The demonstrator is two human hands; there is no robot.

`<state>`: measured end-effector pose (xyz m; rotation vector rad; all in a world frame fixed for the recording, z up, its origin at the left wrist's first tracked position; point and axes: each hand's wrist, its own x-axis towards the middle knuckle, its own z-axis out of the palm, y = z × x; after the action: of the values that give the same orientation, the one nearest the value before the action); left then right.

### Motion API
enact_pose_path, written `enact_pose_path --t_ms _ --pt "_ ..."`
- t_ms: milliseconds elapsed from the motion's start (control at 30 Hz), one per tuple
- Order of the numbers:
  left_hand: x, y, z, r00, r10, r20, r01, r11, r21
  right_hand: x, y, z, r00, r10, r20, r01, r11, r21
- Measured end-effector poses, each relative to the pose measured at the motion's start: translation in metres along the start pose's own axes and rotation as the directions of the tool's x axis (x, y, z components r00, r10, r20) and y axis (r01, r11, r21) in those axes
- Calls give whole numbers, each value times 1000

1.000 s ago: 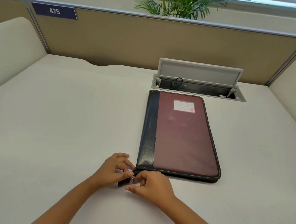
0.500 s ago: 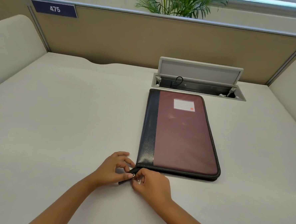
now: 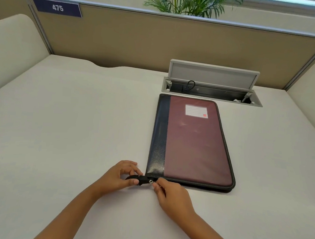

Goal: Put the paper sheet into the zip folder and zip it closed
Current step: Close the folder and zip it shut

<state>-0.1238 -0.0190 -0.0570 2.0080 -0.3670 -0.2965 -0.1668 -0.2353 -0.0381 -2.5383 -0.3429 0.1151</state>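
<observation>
The zip folder [image 3: 192, 143], maroon with a black spine strip and a white label, lies flat and closed on the white desk [image 3: 69, 123]. At its near left corner a black zipper tail strap [image 3: 142, 179] sticks out to the left. My left hand [image 3: 120, 176] pinches that strap between thumb and fingers. Just right of it, my right hand [image 3: 170, 196] pinches the small silver zipper pull [image 3: 151, 181]. No paper sheet is visible.
An open cable box [image 3: 212, 85] with a raised grey lid sits in the desk just behind the folder. Tan partition panels [image 3: 139, 38] wall the desk at the back, with a "475" sign [image 3: 57, 8] and a plant [image 3: 193, 3] behind.
The black strap is now pulled out straighter to the left by my left hand. My right hand has shifted slightly right along the folder's near edge at the zipper pull.
</observation>
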Motion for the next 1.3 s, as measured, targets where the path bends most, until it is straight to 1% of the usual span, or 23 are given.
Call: enact_pose_path --t_ms 100,167,267,400,567,633,800,900,1033,1167,1300 --pt "0 0 2 1000 -5 11 5 999 43 -4 6 2 999 -23 -48 21 999 -46" --pt "1 2 4 1000 -18 -12 18 999 30 -8 12 4 996 -33 -77 25 994 -106" --pt "0 3 7 997 -31 -68 32 999 17 -11 17 2 993 -8 -121 -15 982 -187" --pt "-1 -1 7 994 -14 -109 18 999 36 -17 25 -7 991 38 -125 -67 969 -236" --pt "2 -3 -1 994 -76 -76 74 997 -36 -28 41 -21 979 90 -185 -132 964 -230" --pt "2 -4 -5 992 -90 -87 86 995 -45 -33 47 -27 972 97 -212 -146 963 -228" --pt "-4 -3 -16 977 -91 -193 75 994 -85 -48 64 -38 942 153 -297 -223 950 -218" --pt "-6 -2 -23 966 -114 -234 96 992 -87 -55 73 -43 932 171 -319 -245 948 -205" --pt "-8 -4 -33 961 -161 -223 144 985 -92 -64 83 -47 922 221 -317 -284 944 -167" --pt "-12 -8 -41 949 -202 -242 183 978 -100 -71 94 -55 897 294 -331 -354 925 -139" --pt "-13 -7 -42 941 -223 -254 199 973 -118 -69 100 -63 900 322 -293 -374 916 -143"
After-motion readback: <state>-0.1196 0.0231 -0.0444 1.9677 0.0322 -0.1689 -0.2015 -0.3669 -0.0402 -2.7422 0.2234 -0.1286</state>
